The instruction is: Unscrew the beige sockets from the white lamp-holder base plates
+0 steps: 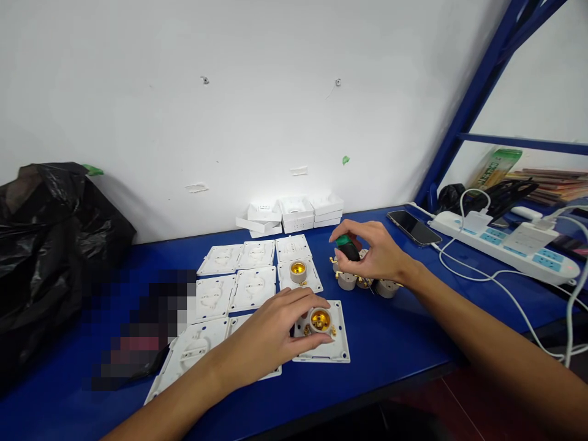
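My left hand [278,324] has its thumb and fingers closed around a round lamp socket [320,319] with a brass-coloured inside. That socket sits on a square white plate [339,350] near the table's front edge. In my right hand [377,248] is a screwdriver [348,247] with a green and black handle, gripped between thumb and fingers. Its tip points down over loose sockets [346,282] with brass terminals, partly hidden under the hand. Another socket [298,271] stands on a white plate [315,283] behind my left hand.
Several white plates [253,288] lie in rows to the left. White boxes [296,214] are stacked against the wall. At the right are a phone [414,228], a power strip [500,242] and loose white cables [498,278]. A black plastic bag [59,245] fills the left side.
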Action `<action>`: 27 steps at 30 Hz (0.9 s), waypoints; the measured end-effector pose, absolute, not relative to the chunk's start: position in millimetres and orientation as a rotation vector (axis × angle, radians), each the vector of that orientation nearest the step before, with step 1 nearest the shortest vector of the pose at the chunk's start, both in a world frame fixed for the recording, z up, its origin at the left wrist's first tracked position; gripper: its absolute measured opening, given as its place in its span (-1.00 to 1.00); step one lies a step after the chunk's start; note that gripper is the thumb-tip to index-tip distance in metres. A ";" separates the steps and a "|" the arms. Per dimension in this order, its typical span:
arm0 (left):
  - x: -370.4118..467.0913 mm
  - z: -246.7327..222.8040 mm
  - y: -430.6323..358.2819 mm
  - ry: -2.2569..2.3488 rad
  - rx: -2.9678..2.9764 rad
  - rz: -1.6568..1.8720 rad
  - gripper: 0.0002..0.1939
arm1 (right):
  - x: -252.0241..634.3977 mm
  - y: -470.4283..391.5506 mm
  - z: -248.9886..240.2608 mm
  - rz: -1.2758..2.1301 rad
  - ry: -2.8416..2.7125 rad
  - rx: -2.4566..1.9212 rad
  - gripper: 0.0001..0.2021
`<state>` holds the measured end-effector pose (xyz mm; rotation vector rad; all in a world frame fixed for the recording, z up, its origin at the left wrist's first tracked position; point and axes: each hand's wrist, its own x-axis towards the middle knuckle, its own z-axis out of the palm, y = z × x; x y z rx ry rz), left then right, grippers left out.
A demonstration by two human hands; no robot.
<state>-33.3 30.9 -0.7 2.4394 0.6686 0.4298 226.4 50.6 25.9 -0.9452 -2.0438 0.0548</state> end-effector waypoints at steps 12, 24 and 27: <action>-33.1 1.8 31.0 0.665 2.427 0.419 -0.68 | 225.7 47.3 30.8 0.041 -2.105 -0.900 -0.84; -34.2 2.9 31.6 0.650 2.442 0.424 -0.69 | 227.1 46.8 31.6 0.122 -2.109 -0.964 -0.85; -34.6 2.8 32.3 0.631 2.444 0.428 -0.69 | 229.5 46.9 36.4 0.104 -2.072 -0.991 -0.85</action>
